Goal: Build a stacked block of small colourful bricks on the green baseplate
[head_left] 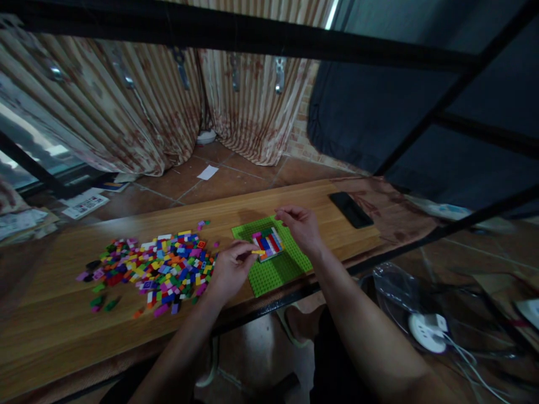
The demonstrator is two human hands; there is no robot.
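Observation:
A green studded baseplate [264, 280] lies on the wooden table in front of me. On it stands a small block of bricks [269, 242] in several colours, with red, blue and white rows. My left hand [233, 268] pinches a yellow toy brick [257, 252] at the left front edge of this block. Above the right back part of the baseplate, my right hand [300, 225] is apart from the block, its thumb and fingers drawn together. Whether anything small is between those fingertips cannot be made out. A pile of loose bricks [168, 266] spreads left of my left hand.
A black phone [351, 210] lies on the wooden table [54, 314] to the right, near a brown cloth [396, 210]. Dark metal bars cross above, with clips [279, 76] hanging from one. A white power socket [427, 332] with cables sits at lower right.

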